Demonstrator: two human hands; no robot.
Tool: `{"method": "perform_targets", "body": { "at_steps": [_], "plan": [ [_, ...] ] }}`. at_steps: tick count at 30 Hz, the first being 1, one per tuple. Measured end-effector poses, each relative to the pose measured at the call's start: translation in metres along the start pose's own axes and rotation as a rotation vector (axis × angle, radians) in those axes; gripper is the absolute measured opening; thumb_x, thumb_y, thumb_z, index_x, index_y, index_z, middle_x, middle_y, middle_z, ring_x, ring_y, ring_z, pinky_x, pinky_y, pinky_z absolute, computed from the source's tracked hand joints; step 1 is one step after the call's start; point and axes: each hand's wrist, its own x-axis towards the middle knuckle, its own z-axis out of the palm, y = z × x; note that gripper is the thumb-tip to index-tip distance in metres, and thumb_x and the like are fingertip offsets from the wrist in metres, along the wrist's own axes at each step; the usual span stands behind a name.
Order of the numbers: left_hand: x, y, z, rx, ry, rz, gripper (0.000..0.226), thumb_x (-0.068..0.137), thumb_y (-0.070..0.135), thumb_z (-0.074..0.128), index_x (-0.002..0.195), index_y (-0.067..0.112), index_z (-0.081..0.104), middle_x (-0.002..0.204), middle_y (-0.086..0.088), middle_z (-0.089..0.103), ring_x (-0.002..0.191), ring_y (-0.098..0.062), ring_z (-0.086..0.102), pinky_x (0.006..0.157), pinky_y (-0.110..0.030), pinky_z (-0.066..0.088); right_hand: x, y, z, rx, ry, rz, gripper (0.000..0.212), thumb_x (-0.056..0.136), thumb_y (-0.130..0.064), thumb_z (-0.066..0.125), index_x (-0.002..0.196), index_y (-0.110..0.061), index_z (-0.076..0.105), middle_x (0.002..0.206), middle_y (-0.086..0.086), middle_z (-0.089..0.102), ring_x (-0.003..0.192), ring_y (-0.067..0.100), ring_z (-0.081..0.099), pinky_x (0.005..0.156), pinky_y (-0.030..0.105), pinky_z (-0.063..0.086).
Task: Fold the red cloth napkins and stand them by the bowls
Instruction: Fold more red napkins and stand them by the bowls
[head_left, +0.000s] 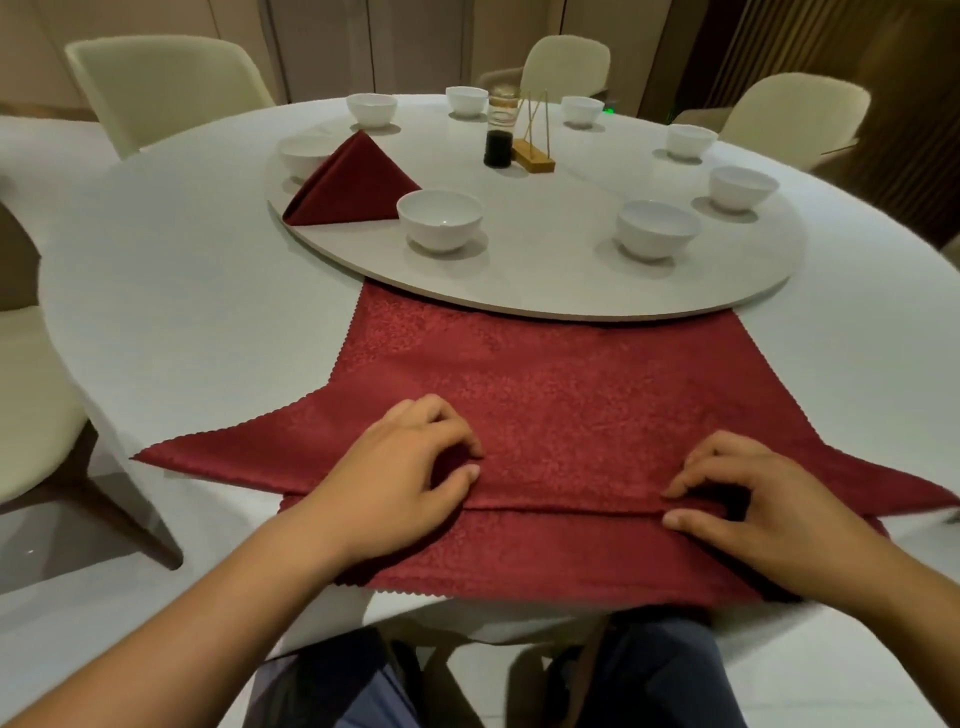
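Note:
A large red cloth napkin (571, 395) lies spread on the white table in front of me, its far edge tucked under the turntable. A fold edge runs across its near part. My left hand (405, 467) pinches the cloth at the fold's left end. At the right end, my right hand (743, 499) pinches the fold between thumb and fingers. A folded red napkin (353, 187) stands as a pyramid on the turntable between two white bowls (440, 218). Several more white bowls (657, 228) ring the turntable.
The round grey turntable (545, 291) sits on the white tablecloth (182, 312). A dark bottle with a glass (500, 140) and a wooden stand (535, 156) are near its middle. Cream chairs (156, 83) surround the table. My knees show below the table edge.

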Motion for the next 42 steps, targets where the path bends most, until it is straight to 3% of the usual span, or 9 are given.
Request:
{"method": "perform_targets", "body": {
  "at_steps": [3,6,9,14,18,23,30,35,42],
  "plan": [
    [0.015,0.029,0.004,0.271,0.023,-0.012,0.029,0.092,0.053,0.043,0.098,0.031,0.062,0.096,0.009,0.050,0.094,-0.017,0.052,0.079,-0.039,0.049,-0.014,0.026,-0.013,0.020,0.050,0.046,0.022,0.070,-0.060,0.069,0.081,-0.042,0.074,0.101,-0.019,0.061,0.101,0.006,0.061,0.087,0.018,0.044],
    [0.032,0.066,0.020,0.117,0.048,0.104,0.032,0.093,0.050,0.041,0.098,0.032,0.067,0.097,0.013,0.057,0.094,-0.013,0.055,0.083,-0.036,0.050,-0.020,0.037,-0.012,0.029,0.079,0.018,0.019,0.075,-0.060,0.065,0.082,-0.043,0.073,0.101,-0.018,0.061,0.101,0.007,0.061,0.087,0.020,0.045],
    [0.045,0.092,0.041,-0.019,-0.040,0.204,0.028,0.097,0.050,0.050,0.106,0.033,0.071,0.103,0.017,0.061,0.100,-0.006,0.055,0.083,-0.025,0.047,-0.019,0.043,-0.008,-0.003,0.103,-0.018,0.022,0.081,-0.060,0.060,0.085,-0.043,0.073,0.099,-0.020,0.059,0.101,0.005,0.058,0.088,0.022,0.045],
    [0.056,0.102,0.064,0.181,-0.003,0.291,0.042,0.093,0.065,0.046,0.105,0.034,0.072,0.099,0.016,0.058,0.091,-0.007,0.054,0.070,-0.017,0.035,-0.025,0.053,-0.009,-0.020,0.117,-0.063,0.028,0.080,-0.061,0.061,0.091,-0.039,0.075,0.097,-0.024,0.057,0.101,0.005,0.055,0.087,0.020,0.044],
    [0.059,0.106,0.070,0.255,0.049,0.341,0.041,0.094,0.061,0.045,0.097,0.031,0.074,0.094,0.013,0.059,0.084,-0.011,0.057,0.062,-0.020,0.038,-0.032,0.072,-0.027,0.000,0.087,-0.010,0.018,0.078,-0.049,0.075,0.095,-0.042,0.076,0.098,-0.023,0.058,0.102,0.002,0.054,0.087,0.019,0.045],
    [0.060,0.111,0.070,0.262,0.103,0.335,0.040,0.101,0.049,0.044,0.085,0.023,0.070,0.089,0.010,0.057,0.080,-0.013,0.056,0.060,-0.024,0.041,-0.040,0.094,-0.046,-0.044,0.097,0.027,0.013,0.082,-0.043,0.076,0.095,-0.044,0.076,0.096,-0.024,0.057,0.102,0.000,0.053,0.086,0.013,0.041],
    [0.053,0.106,0.062,0.226,0.116,0.339,0.036,0.104,0.045,0.044,0.089,0.020,0.065,0.095,0.009,0.059,0.083,-0.012,0.056,0.070,-0.027,0.047,-0.054,0.113,-0.080,0.003,0.129,0.123,0.014,0.086,-0.029,0.074,0.082,-0.042,0.073,0.089,-0.019,0.066,0.093,0.002,0.061,0.082,0.027,0.051],
    [0.043,0.123,0.065,0.275,0.120,0.262,0.027,0.099,0.048,0.051,0.106,0.023,0.061,0.094,0.009,0.057,0.082,-0.013,0.055,0.070,-0.031,0.049,-0.054,0.097,-0.097,0.109,0.143,0.116,0.013,0.087,-0.025,0.073,0.081,-0.036,0.075,0.081,-0.023,0.072,0.088,-0.003,0.066,0.077,0.008,0.046],
    [0.032,0.137,0.066,0.256,0.097,0.271,0.020,0.101,0.033,0.047,0.093,0.022,0.061,0.091,0.008,0.056,0.078,-0.015,0.053,0.065,-0.037,0.050,-0.054,0.072,-0.119,0.084,0.071,0.091,0.013,0.085,-0.023,0.077,0.078,-0.034,0.076,0.073,-0.020,0.072,0.073,0.000,0.068,0.063,0.012,0.049]
  ]
}}
